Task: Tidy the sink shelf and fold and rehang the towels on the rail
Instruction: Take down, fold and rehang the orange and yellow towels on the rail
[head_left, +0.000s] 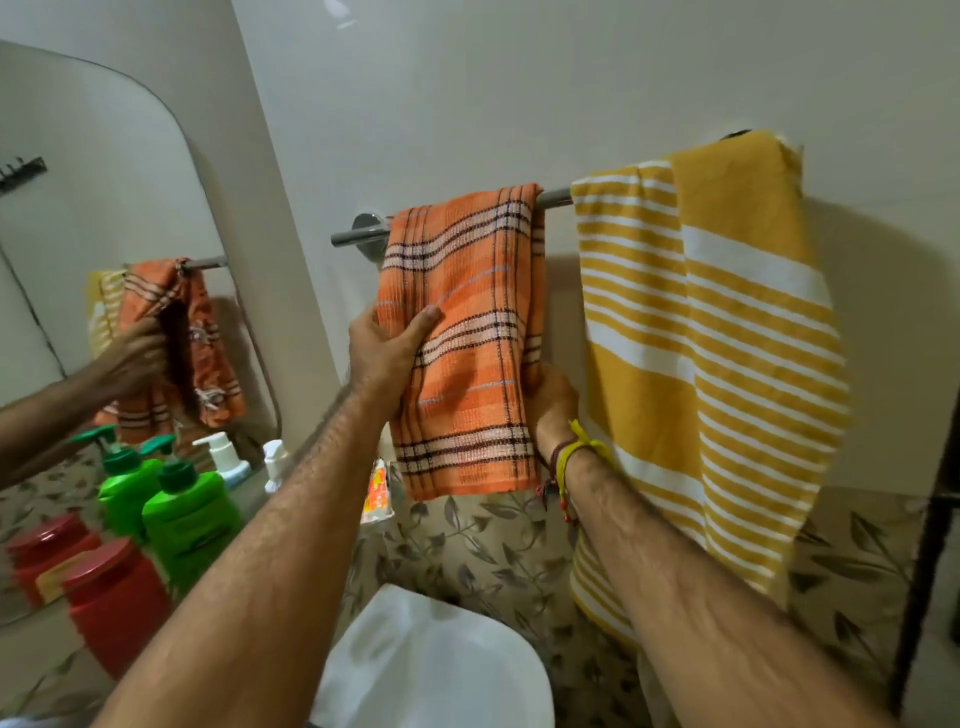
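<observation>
Pale bathroom wall (519, 78) carried the towel rail (555, 198), and both my hands were on the orange towel hanging from it.

Largest was the yellow striped towel (727, 332), draped over the rail's right end, just beside the orange checked towel (462, 332), which hung folded over the rail's left part. My left hand (387, 348) gripped that towel's left edge, thumb curled over the front; my right hand (553, 400) held its right edge from behind, fingers hidden by the cloth. Below sat a white basin (431, 660). On the sink shelf (249, 499) at left stood a red jar (117, 605), a green pump bottle (189, 514) and a small white pump bottle (223, 457), before the mirror (104, 208).
</observation>
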